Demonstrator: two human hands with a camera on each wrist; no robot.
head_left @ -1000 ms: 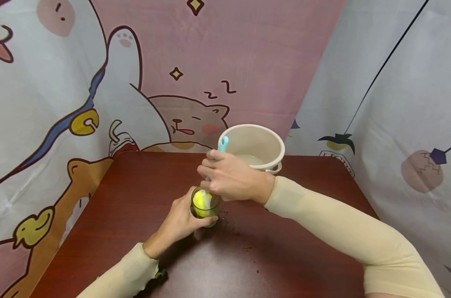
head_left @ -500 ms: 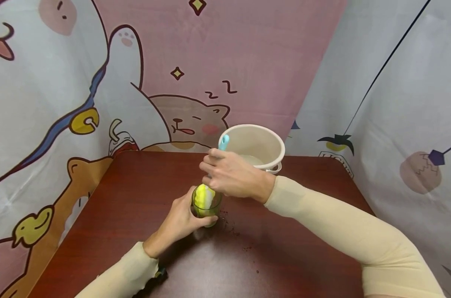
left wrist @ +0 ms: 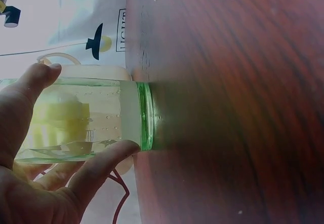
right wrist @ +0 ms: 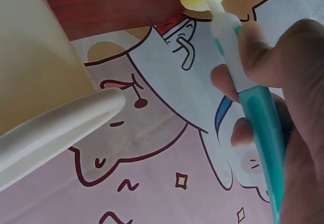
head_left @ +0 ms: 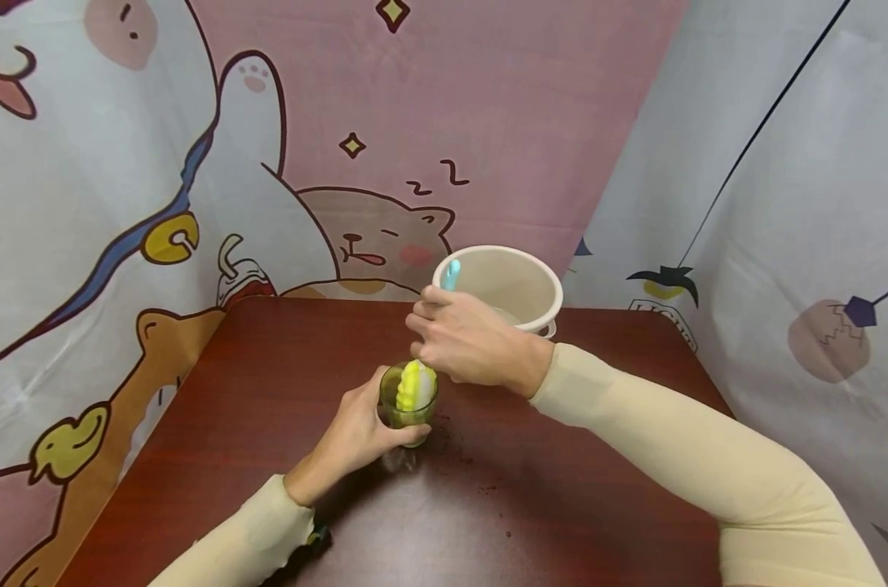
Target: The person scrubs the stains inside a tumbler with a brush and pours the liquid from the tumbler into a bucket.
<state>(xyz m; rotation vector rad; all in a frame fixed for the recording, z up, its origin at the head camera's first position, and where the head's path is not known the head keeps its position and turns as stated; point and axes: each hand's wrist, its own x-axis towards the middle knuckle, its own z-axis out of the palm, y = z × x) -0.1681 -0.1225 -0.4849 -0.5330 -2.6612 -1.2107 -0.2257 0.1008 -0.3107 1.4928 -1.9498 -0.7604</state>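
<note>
My left hand (head_left: 359,428) grips a clear green-tinted drinking glass (left wrist: 104,115), its fingers round the wall. Inside the glass is the yellow and white sponge head (head_left: 417,385) of a cup brush, partly raised above the rim. The brush's teal and white handle (right wrist: 260,117) slants up through my right hand (head_left: 476,336), whose fingers are curled round it. Only the light blue handle end shows above that hand in the head view. The left wrist view shows water drops on the glass, its base at the tabletop; I cannot tell if it touches.
A cream bucket (head_left: 554,300) with a side handle stands at the table's back, behind my right hand. Wet spots (head_left: 488,490) dot the dark red wooden table (head_left: 576,505). Cartoon-printed cloth (head_left: 517,106) hangs behind and at both sides.
My right hand has moved slightly up and right, raising the brush head and shifting it toward the glass's right side. My left hand and the glass have stayed nearly still.
</note>
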